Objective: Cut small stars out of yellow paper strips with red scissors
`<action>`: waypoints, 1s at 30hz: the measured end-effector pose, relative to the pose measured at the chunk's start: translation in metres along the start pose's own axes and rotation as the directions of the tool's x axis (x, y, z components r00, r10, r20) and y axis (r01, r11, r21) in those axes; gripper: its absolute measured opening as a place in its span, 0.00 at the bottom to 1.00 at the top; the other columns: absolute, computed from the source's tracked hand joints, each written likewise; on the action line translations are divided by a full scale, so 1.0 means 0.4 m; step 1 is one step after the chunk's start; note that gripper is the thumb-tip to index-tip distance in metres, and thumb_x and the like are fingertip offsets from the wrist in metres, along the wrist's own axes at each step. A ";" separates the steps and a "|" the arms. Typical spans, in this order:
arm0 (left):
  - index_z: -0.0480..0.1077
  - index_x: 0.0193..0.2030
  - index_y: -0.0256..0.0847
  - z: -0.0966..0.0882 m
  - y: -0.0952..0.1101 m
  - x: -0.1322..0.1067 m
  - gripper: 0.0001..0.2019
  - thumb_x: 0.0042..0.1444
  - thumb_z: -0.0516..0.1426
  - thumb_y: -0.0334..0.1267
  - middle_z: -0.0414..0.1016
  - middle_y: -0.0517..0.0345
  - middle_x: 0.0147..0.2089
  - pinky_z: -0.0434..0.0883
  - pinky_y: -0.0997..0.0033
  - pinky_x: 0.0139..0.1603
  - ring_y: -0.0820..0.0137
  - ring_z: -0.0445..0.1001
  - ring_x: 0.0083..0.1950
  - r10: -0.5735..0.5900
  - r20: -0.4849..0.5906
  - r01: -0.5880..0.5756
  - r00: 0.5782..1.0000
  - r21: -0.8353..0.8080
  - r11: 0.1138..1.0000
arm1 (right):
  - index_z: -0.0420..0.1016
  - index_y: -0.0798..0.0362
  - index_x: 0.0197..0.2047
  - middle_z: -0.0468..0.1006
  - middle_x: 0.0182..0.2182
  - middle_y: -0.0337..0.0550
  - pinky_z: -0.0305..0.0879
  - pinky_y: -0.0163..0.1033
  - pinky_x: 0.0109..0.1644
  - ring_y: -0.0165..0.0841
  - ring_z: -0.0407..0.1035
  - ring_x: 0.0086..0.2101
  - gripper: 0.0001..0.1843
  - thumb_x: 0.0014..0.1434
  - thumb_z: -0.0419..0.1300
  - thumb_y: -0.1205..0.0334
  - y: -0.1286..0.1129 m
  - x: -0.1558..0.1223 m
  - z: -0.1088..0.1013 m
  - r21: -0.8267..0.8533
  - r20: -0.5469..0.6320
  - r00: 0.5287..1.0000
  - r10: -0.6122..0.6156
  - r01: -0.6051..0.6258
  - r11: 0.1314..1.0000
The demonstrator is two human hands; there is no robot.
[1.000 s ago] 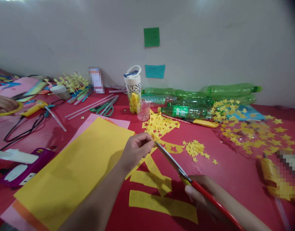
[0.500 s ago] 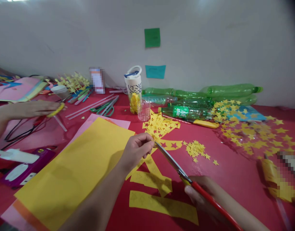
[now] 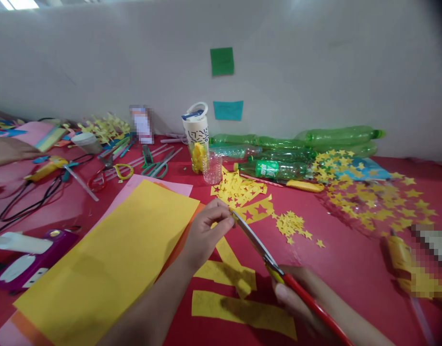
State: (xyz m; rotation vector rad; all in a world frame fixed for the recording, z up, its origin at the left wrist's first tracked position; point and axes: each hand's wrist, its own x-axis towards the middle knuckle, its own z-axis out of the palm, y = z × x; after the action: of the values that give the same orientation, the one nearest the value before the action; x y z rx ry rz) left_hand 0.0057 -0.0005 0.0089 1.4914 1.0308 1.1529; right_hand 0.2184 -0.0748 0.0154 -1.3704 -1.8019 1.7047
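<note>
My left hand (image 3: pixel 209 229) is closed in a pinch on a yellow paper strip (image 3: pixel 261 209) with star-shaped holes. In my right hand (image 3: pixel 296 288) are scissors (image 3: pixel 254 238) with red and yellow handles. Their blade tips meet the paper at my left fingertips; the exact cut is hidden by the fingers. Below lie more yellow paper strips (image 3: pixel 242 310), some overlapping. Just behind my left hand is a heap of punctured yellow scraps (image 3: pixel 239 190), and to its right a small pile of cut paper stars (image 3: pixel 290 225).
Yellow sheets (image 3: pixel 109 254) lie on orange and pink paper at left. Behind stand a patterned tumbler (image 3: pixel 195 127) and clear cup (image 3: pixel 213 169), beside green bottles (image 3: pixel 278 169). Glue guns (image 3: pixel 48 169) (image 3: pixel 399 257), loose scissors (image 3: pixel 123 171) and a purple power strip (image 3: pixel 22 266) flank the work. Another person's arm (image 3: pixel 12 152) is at far left.
The other person's hand has drawn back leftward, leaving red-and-yellow scissors on the table. The star-holed strip is tilted up more at its right end. My hands keep nearly the same place.
</note>
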 end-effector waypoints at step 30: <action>0.66 0.23 0.38 0.023 -0.027 -0.007 0.12 0.58 0.51 0.30 0.63 0.61 0.27 0.62 0.73 0.34 0.73 0.64 0.31 -0.028 0.007 0.029 1.000 -0.162 0.986 | 0.56 0.51 0.20 0.57 0.14 0.31 0.45 0.29 0.16 0.24 0.53 0.16 0.29 0.53 0.52 0.33 0.052 0.036 0.035 0.160 -0.277 0.955 0.102 -0.059 0.985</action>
State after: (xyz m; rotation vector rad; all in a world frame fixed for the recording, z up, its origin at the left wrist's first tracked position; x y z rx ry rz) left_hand 0.0134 -0.0026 -0.0030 1.3462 0.9300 1.1838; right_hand 0.2093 -0.0756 -0.0120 -1.5514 -1.4499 1.5518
